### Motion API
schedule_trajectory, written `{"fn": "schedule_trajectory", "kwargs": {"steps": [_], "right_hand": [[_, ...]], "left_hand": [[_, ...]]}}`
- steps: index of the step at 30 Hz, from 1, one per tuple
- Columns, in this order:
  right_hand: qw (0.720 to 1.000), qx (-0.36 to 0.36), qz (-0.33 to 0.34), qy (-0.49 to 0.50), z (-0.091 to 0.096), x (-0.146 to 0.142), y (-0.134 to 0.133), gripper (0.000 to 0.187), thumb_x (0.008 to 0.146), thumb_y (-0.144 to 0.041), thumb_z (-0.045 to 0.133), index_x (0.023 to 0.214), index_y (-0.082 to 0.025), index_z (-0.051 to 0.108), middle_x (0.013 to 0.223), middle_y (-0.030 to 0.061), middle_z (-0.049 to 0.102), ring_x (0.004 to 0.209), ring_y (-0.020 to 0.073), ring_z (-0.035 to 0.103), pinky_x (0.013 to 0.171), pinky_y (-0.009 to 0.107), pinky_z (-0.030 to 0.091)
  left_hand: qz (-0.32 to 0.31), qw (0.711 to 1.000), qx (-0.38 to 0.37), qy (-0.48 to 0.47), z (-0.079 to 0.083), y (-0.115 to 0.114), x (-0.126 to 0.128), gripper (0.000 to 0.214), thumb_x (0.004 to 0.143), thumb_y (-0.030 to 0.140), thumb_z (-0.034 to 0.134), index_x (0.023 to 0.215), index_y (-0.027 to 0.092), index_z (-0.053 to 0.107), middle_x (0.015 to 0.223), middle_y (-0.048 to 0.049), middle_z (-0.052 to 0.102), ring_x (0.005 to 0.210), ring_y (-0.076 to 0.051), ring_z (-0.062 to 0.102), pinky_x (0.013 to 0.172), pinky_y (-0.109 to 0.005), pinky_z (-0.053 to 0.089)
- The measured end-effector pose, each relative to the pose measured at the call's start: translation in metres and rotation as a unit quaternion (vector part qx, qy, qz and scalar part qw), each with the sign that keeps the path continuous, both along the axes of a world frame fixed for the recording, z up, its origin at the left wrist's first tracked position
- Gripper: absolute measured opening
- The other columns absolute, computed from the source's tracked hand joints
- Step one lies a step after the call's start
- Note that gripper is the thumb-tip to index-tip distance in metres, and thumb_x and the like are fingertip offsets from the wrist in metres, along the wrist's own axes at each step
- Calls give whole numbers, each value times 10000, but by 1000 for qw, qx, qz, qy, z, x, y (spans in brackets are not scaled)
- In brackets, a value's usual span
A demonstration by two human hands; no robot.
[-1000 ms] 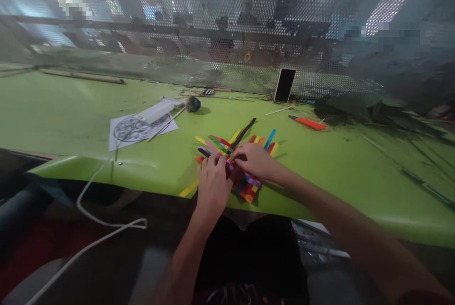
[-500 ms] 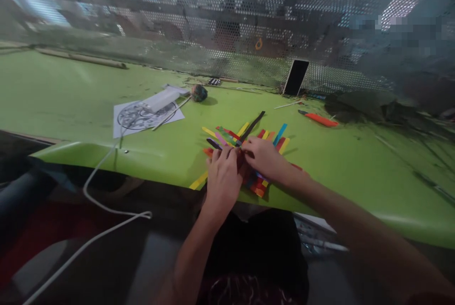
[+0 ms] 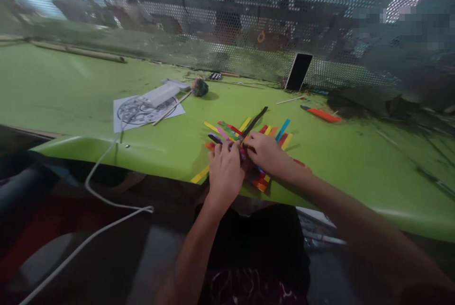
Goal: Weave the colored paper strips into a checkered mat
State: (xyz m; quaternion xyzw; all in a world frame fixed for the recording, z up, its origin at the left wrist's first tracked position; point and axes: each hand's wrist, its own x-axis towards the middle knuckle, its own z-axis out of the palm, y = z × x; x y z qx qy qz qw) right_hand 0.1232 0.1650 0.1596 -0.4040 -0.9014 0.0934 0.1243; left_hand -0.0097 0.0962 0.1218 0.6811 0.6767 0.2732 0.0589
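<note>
Coloured strips in red, yellow, blue, purple and orange lie crossed through one another as a woven piece [image 3: 262, 183] at the table's near edge, their loose ends fanning outward. My left hand [image 3: 226, 168] rests on its left part, fingers bent and pressing down. From the right, my right hand [image 3: 266, 151] reaches in with thumb and forefinger pinched at the middle of the weave, by the base of a black strip [image 3: 256, 120]. Both sets of fingertips are close together. What lies under the palms is hidden.
A green-covered table [image 3: 355, 167] spreads around. Behind stand a phone [image 3: 299, 72] and a mesh screen [image 3: 227, 25]. An orange cutter [image 3: 323, 115] lies right. At left are a printed sheet [image 3: 122, 116], a white device [image 3: 161, 94], a dark ball [image 3: 199, 87] and a white cable [image 3: 106, 208].
The view has shifted slightly, so the table things sit a little higher. Both hands stay at the middle of the woven strips, with only small finger movement.
</note>
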Motion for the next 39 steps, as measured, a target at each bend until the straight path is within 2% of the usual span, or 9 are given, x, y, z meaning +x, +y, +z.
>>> {"fn": "schedule_trajectory", "kwargs": {"steps": [7,12,18,23,27,32,34,37,39], "right_hand": [[996,-13,-39,75,-5,2,0,137,815,-37,559,831,-157,623,801,38,581,739,162,490,708,296,362],[993,-24,-66,90,-2,3,-1,152,800,-41,581,720,-170,572,729,22,569,703,147,485,694,292,343],[992,-53,-2,112,-6,6,6,137,793,-31,609,727,-145,644,748,29,602,738,152,531,731,288,374],[991,-37,12,127,-9,11,12,139,841,-45,615,755,-128,685,861,52,613,781,153,551,741,283,400],[990,-55,80,105,-7,21,13,167,901,-72,584,870,-125,740,929,81,649,833,170,588,794,305,447],[994,53,86,28,-14,26,-4,254,908,-30,501,924,-110,741,1005,141,678,953,231,580,901,370,472],[992,90,85,24,-19,28,-13,286,925,-35,475,1021,-109,733,1069,154,679,1020,250,564,963,394,464],[989,118,84,8,-24,32,-22,337,946,-42,455,1172,-102,697,1163,162,664,1093,268,534,1005,415,443],[989,125,73,-19,-25,33,-25,337,951,-51,463,1199,-104,685,1209,161,653,1102,278,521,994,427,430]], "left_hand": [[2,1000,3,4,1,-1,0,391,984,314,587,1362,216,568,1315,-113,638,1171,-331,537,1002,-506,423],[0,1000,7,1,1,0,0,415,974,304,597,1375,202,558,1317,-122,637,1183,-343,543,986,-511,435],[-5,1000,11,7,-2,1,-1,401,956,293,626,1345,216,570,1320,-106,639,1174,-346,546,975,-507,435],[-8,1000,12,9,-3,0,-2,417,945,303,653,1341,201,573,1312,-104,642,1182,-346,542,995,-510,428],[-6,1000,17,4,-3,-1,-2,406,942,304,665,1330,212,591,1293,-97,645,1182,-341,546,1029,-507,414],[1,1000,26,-3,-3,-2,-1,344,938,257,654,1278,207,623,1268,-88,653,1147,-329,557,1015,-495,427],[1,1000,29,-11,-3,-3,-1,318,941,256,653,1255,215,634,1259,-78,661,1142,-324,556,1005,-495,434],[-3,999,35,-21,-4,-3,-1,276,940,282,668,1208,221,652,1217,-68,677,1137,-319,558,1002,-492,439],[-6,999,38,-28,-4,-2,-1,252,939,296,677,1178,218,658,1188,-63,687,1135,-312,563,1004,-485,440]]}}
